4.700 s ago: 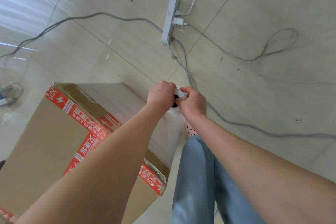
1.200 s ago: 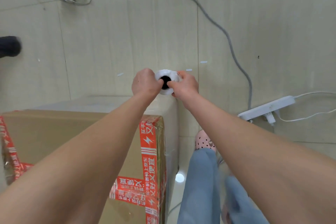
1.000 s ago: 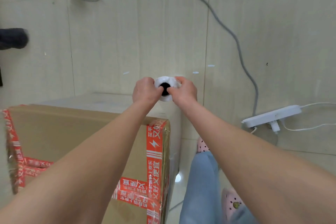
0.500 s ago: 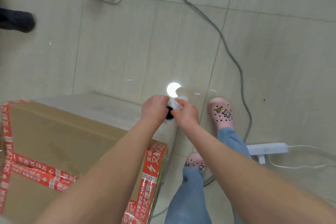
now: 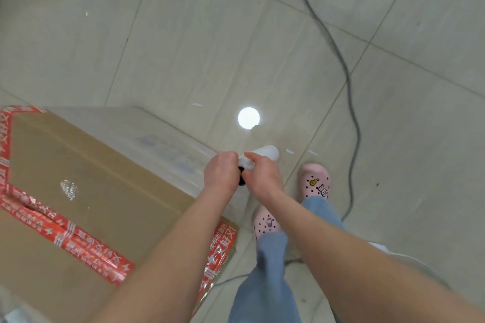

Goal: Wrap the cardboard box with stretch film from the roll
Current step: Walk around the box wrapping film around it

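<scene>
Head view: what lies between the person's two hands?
The white stretch film roll lies between the left hand and the right hand, both gripping it, beside a corner of the cardboard box, as the head view shows.

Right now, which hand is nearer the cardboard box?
Left. The left hand grips the stretch film roll beside the cardboard box, at its film-covered corner; the right hand grips the roll's other side, away from the box, toward the pink shoe.
</scene>
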`<state>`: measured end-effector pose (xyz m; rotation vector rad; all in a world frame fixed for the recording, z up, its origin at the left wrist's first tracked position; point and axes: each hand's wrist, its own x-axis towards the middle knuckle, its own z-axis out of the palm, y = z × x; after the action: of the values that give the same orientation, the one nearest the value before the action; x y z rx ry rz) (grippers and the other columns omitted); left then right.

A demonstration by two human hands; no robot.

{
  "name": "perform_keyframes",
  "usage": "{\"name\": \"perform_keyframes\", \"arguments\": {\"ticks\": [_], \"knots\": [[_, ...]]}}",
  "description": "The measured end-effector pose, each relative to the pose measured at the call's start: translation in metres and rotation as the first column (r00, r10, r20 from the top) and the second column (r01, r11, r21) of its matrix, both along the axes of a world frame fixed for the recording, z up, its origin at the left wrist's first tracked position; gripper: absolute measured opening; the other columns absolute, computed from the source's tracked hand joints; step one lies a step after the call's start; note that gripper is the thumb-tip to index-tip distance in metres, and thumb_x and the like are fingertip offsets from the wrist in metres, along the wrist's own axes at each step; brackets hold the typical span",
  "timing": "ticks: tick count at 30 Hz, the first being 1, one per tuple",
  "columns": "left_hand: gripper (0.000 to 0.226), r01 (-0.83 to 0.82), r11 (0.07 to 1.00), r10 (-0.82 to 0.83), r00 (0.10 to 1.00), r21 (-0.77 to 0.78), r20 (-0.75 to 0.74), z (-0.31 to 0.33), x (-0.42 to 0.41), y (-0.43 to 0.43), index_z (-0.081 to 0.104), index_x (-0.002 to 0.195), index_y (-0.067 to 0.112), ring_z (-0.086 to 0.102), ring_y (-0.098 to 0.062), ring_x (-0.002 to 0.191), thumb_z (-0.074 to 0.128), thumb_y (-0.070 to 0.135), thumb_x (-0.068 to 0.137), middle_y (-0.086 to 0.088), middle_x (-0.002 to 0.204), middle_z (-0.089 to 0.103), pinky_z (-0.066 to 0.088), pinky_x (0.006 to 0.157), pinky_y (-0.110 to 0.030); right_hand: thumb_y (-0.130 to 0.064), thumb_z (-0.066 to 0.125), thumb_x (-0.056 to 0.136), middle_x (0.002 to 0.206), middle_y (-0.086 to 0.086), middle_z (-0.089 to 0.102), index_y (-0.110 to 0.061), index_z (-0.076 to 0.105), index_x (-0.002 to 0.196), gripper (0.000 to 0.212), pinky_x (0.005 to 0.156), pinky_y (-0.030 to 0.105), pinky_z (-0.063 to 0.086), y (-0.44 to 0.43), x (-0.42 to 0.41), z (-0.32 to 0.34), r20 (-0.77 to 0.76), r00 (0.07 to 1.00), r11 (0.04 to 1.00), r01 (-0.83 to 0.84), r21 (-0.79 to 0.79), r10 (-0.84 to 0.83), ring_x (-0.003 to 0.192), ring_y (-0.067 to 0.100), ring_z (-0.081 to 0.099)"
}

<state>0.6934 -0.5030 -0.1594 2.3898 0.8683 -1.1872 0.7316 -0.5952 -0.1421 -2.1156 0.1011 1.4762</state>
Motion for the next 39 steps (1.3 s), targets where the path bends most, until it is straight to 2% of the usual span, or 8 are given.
{"name": "perform_keyframes", "arguments": {"ticks": [8, 19, 24, 26, 28, 32, 36, 39], "knots": [[0.014, -0.378, 0.925, 0.378, 0.926, -0.039, -0.001, -0.001, -0.005, 0.025, 0.051, 0.066, 0.007, 0.060, -0.032, 0.075, 0.056, 0.010, 0.080, -0.018, 0.082, 0.064, 0.039, 0.056, -0.030, -0.020, 0.057, 0.081, 0.120, 0.007, 0.060, -0.019, 0.053, 0.130, 0.049, 0.092, 0.040, 0.049, 0.028, 0.007, -0.005, 0.021, 1.000, 0.999, 0.003, -0.037, -0.002, 0.110, 0.027, 0.057], [0.030, -0.895, 0.412, 0.907, 0.421, -0.173, -0.019, -0.004, -0.010, 0.049, 0.064, 0.072, 0.004, 0.071, -0.033, 0.072, 0.058, 0.030, 0.085, -0.018, 0.075, 0.071, 0.060, 0.070, -0.043, -0.016, 0.059, 0.084, 0.120, 0.000, 0.060, -0.024, 0.057, 0.123, 0.040, 0.089, 0.032, 0.046, 0.073, 0.024, -0.011, 0.175, 0.981, 0.994, -0.091, 0.059, 0.079, 0.107, 0.018, 0.056], [0.038, -0.425, 0.904, 0.423, 0.881, -0.038, 0.213, -0.001, 0.001, 0.061, 0.053, 0.126, 0.012, 0.056, -0.027, 0.110, 0.055, 0.015, 0.089, -0.007, 0.121, 0.059, 0.046, 0.081, -0.034, -0.017, 0.063, 0.084, 0.123, 0.003, 0.048, -0.020, 0.053, 0.121, 0.039, 0.078, 0.026, 0.036, 0.076, 0.030, -0.012, 0.151, 0.984, 0.995, -0.096, -0.029, 0.099, 0.090, 0.015, 0.044], [0.038, -0.142, 0.990, 0.135, 0.948, 0.001, 0.288, 0.002, 0.008, 0.069, 0.051, 0.125, 0.018, 0.053, -0.023, 0.110, 0.053, 0.010, 0.088, -0.003, 0.122, 0.053, 0.043, 0.073, -0.034, -0.016, 0.063, 0.083, 0.120, 0.003, 0.049, -0.019, 0.054, 0.119, 0.037, 0.077, 0.027, 0.039, 0.078, 0.031, -0.011, 0.158, 0.980, 0.992, -0.125, -0.010, 0.126, 0.089, 0.015, 0.046], [0.026, 0.002, 1.000, -0.011, 0.948, 0.028, 0.318, 0.001, 0.012, 0.076, 0.054, 0.113, 0.014, 0.052, -0.023, 0.102, 0.051, 0.010, 0.087, -0.004, 0.114, 0.052, 0.037, 0.064, -0.033, -0.016, 0.064, 0.082, 0.116, 0.003, 0.052, -0.018, 0.056, 0.115, 0.034, 0.079, 0.030, 0.043, 0.083, 0.032, -0.013, 0.179, 0.972, 0.988, -0.157, -0.007, 0.155, 0.091, 0.018, 0.051], [0.013, -0.062, 0.998, 0.057, 0.941, 0.003, 0.332, -0.001, 0.017, 0.087, 0.056, 0.097, 0.009, 0.056, -0.030, 0.089, 0.050, 0.010, 0.086, -0.009, 0.100, 0.056, 0.041, 0.063, -0.035, -0.016, 0.059, 0.084, 0.110, 0.000, 0.055, -0.020, 0.058, 0.107, 0.022, 0.070, 0.030, 0.039, 0.093, 0.036, -0.013, 0.242, 0.939, 0.969, -0.247, -0.025, 0.245, 0.086, 0.018, 0.050], [0.003, -0.401, 0.916, 0.382, 0.854, -0.023, 0.354, -0.001, 0.017, 0.093, 0.054, 0.082, 0.013, 0.056, -0.026, 0.076, 0.053, 0.015, 0.081, -0.003, 0.084, 0.057, 0.043, 0.061, -0.034, -0.013, 0.054, 0.087, 0.119, -0.003, 0.051, -0.024, 0.053, 0.116, 0.031, 0.068, 0.031, 0.039, 0.105, 0.038, -0.012, 0.345, 0.889, 0.953, -0.293, -0.081, 0.303, 0.094, 0.020, 0.053], [0.013, -0.752, 0.655, 0.738, 0.618, -0.067, 0.271, 0.001, 0.013, 0.098, 0.050, 0.071, 0.014, 0.057, -0.022, 0.067, 0.059, 0.020, 0.078, 0.001, 0.072, 0.057, 0.047, 0.058, -0.030, -0.017, 0.054, 0.087, 0.119, -0.001, 0.047, -0.026, 0.050, 0.119, 0.034, 0.070, 0.032, 0.040, 0.121, 0.041, -0.010, 0.339, 0.901, 0.963, -0.245, -0.112, 0.269, 0.101, 0.024, 0.054]]}}
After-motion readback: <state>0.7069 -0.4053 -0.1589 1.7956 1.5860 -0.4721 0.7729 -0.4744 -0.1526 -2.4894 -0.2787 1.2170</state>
